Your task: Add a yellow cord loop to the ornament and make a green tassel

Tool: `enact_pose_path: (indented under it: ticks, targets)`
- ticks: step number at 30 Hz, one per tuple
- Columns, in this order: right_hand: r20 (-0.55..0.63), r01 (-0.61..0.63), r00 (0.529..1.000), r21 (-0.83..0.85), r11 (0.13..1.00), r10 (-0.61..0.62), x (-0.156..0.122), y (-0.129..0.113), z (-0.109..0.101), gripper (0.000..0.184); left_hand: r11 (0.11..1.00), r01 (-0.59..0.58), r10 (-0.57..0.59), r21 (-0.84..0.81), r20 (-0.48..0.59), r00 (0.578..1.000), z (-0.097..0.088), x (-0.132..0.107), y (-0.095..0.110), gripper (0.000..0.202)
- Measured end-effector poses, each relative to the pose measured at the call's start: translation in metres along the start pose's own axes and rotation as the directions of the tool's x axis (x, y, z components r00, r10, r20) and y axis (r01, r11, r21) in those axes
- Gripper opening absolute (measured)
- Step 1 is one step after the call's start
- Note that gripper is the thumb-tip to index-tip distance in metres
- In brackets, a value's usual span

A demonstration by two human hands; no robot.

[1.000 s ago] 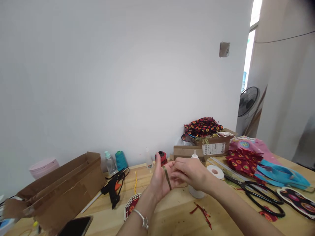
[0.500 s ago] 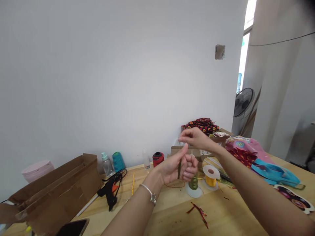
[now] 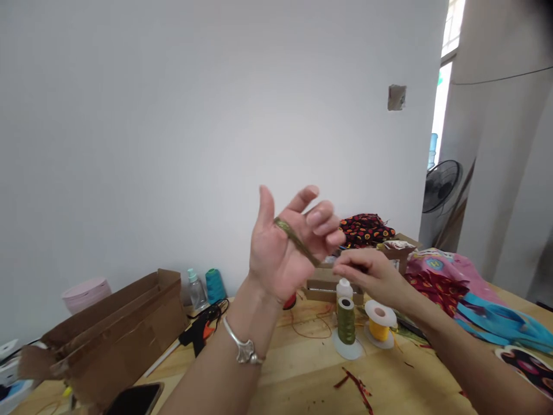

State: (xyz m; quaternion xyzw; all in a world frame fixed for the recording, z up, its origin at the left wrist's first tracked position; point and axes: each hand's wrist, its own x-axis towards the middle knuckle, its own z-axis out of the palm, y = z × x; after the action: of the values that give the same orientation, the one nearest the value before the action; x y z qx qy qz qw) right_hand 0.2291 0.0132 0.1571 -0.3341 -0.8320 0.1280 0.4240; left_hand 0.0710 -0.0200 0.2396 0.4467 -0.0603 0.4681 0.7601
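Observation:
My left hand (image 3: 285, 245) is raised above the wooden table (image 3: 311, 374), palm towards me, fingers loosely curled. Olive-green thread (image 3: 298, 242) is wound in a band across its palm from the thumb's base towards the fingers. My right hand (image 3: 367, 274) sits lower and to the right, its fingertips pinched together near the end of that thread band. Below them an olive thread spool (image 3: 346, 320) stands on a white base, with a yellow spool (image 3: 379, 325) beside it and a white bottle (image 3: 344, 287) behind.
An open cardboard box (image 3: 103, 337) lies at the left, with a black glue gun (image 3: 201, 331), a teal thread cone (image 3: 213, 283) and a phone (image 3: 132, 399) nearby. Patterned fabric (image 3: 365, 226) tops boxes at the back. Blue ribbon (image 3: 501, 320) and red scraps (image 3: 356, 383) lie right.
My left hand has risen and opened its fingers, showing the thread band across the palm. My right hand has dropped from above to a spot below and right of it.

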Motion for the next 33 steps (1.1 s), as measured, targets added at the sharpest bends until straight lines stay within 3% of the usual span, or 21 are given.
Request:
enact_pose_path:
  ticks: [3, 6, 11, 14, 19, 23, 25, 27, 29, 31, 33]
  targets:
    - [0.072, 0.112, 0.992, -0.168, 0.979, -0.101, -0.009, -0.009, -0.001, 0.023, 0.989, -0.129, 0.137, 0.074, -0.106, 0.985, -0.031, 0.003, 0.003, 0.052]
    - [0.159, 0.215, 0.973, -0.34, 0.916, -0.17, -0.01, -0.023, -0.005, 0.023, 0.981, -0.154, 0.175, 0.115, -0.205, 0.963, -0.062, 0.003, -0.007, 0.051]
    - [0.274, 0.312, 0.939, -0.417, 0.853, -0.21, 0.003, -0.041, -0.002, 0.021, 0.992, -0.096, 0.12, 0.081, -0.377, 0.919, -0.094, -0.005, -0.038, 0.054]
    - [0.287, 0.326, 0.934, -0.436, 0.839, -0.213, 0.013, -0.042, 0.003, 0.02, 0.999, 0.035, -0.023, 0.02, -0.44, 0.898, -0.103, -0.014, -0.051, 0.057]
    - [0.279, 0.282, 0.945, -0.423, 0.861, -0.172, 0.03, -0.03, 0.009, 0.02, 0.948, 0.316, -0.308, -0.023, -0.301, 0.902, -0.101, -0.036, -0.063, 0.073]
    - [0.241, 0.154, 0.966, -0.238, 0.959, -0.095, 0.035, -0.009, 0.016, 0.018, 0.828, 0.56, -0.556, 0.033, -0.09, 0.827, -0.09, -0.051, -0.07, 0.092]
    - [0.238, 0.052, 0.971, -0.114, 0.992, -0.024, 0.03, 0.002, 0.022, 0.021, 0.79, 0.609, -0.611, 0.061, 0.011, 0.792, -0.08, -0.053, -0.069, 0.096]
    - [0.247, -0.027, 0.969, 0.0, 1.0, 0.026, 0.022, 0.013, 0.028, 0.023, 0.811, 0.582, -0.585, 0.057, 0.076, 0.808, -0.068, -0.049, -0.062, 0.096]
    - [0.245, -0.054, 0.969, 0.066, 0.996, 0.036, 0.013, 0.02, 0.031, 0.021, 0.88, 0.474, -0.474, 0.011, 0.077, 0.877, -0.057, -0.037, -0.052, 0.09]
    - [0.231, -0.048, 0.973, 0.076, 0.996, 0.029, 0.003, 0.023, 0.032, 0.021, 0.962, 0.266, -0.267, -0.069, -0.011, 0.964, -0.052, -0.018, -0.041, 0.077]
    - [0.211, -0.024, 0.977, 0.02, 1.0, 0.02, -0.003, 0.023, 0.029, 0.024, 0.995, -0.006, -0.009, -0.095, -0.146, 0.989, -0.056, 0.003, -0.031, 0.06]
